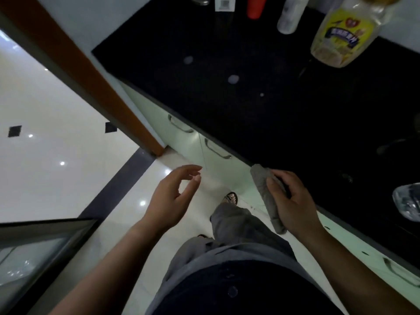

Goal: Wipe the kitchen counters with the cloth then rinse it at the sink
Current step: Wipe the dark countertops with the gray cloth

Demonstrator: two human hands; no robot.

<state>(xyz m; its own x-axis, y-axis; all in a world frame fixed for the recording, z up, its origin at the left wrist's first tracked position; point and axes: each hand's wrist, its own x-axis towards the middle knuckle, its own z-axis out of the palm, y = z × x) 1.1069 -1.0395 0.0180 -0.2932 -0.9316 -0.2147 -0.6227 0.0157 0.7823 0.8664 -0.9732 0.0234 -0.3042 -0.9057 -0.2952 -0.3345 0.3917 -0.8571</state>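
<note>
Right hand (pixel 293 201) wrapped around a rolled-up grey cloth (pixel 266 196), gripping it at the front edge of the black counter (pixel 227 110), cloth hanging just off the edge over the pale cabinet doors (pixel 186 137). Left hand (pixel 172 198) empty, fingers loosely curled and apart, floating over the white floor (pixel 56 105), well clear of the counter. Up at the back: yellow-label bottle (pixel 345 35), clear bottle (pixel 291 17), something red (pixel 256 6). Bit blurry overall.
</note>
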